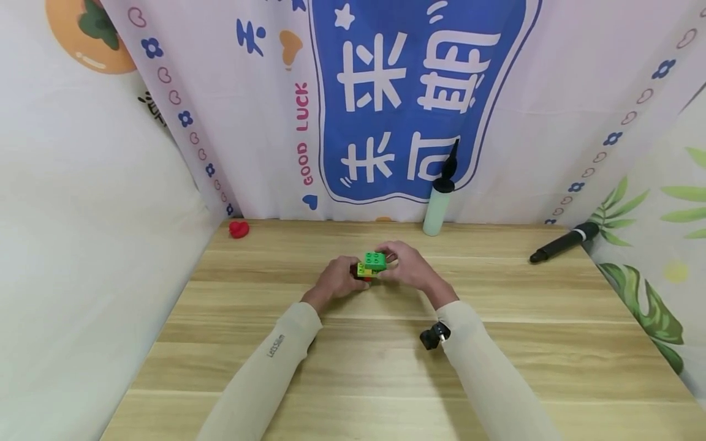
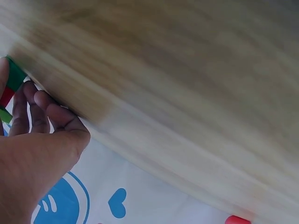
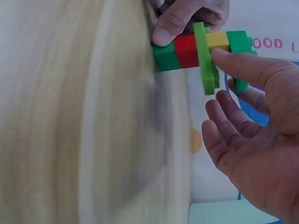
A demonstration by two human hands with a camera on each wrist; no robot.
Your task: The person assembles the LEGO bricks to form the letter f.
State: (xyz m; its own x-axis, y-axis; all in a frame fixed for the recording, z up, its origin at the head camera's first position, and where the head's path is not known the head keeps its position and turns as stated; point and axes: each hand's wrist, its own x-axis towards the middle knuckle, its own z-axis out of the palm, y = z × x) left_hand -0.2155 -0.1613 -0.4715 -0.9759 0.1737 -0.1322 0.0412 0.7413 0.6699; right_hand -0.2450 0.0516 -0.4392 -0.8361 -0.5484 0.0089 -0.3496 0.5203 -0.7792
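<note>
A stack of toy building bricks stands on the table, between both hands. The right wrist view shows its layers: a dark green brick (image 3: 167,59) at the bottom, then a red brick (image 3: 187,50), a wider light green plate (image 3: 204,60), a yellow brick (image 3: 217,40) and a green brick (image 3: 238,42) on top. My left hand (image 1: 336,277) grips the bottom brick, thumb on its side. My right hand (image 1: 409,264) pinches the upper bricks, thumb at the yellow one and index finger behind; its other fingers are spread. The left wrist view shows only part of the stack.
On the wooden table (image 1: 353,367), a small red heart-shaped object (image 1: 239,229) lies at the back left. A pale green pump (image 1: 437,205) with a black top stands against the printed cloth (image 1: 265,153). A black cylindrical object (image 1: 564,243) lies at the right edge.
</note>
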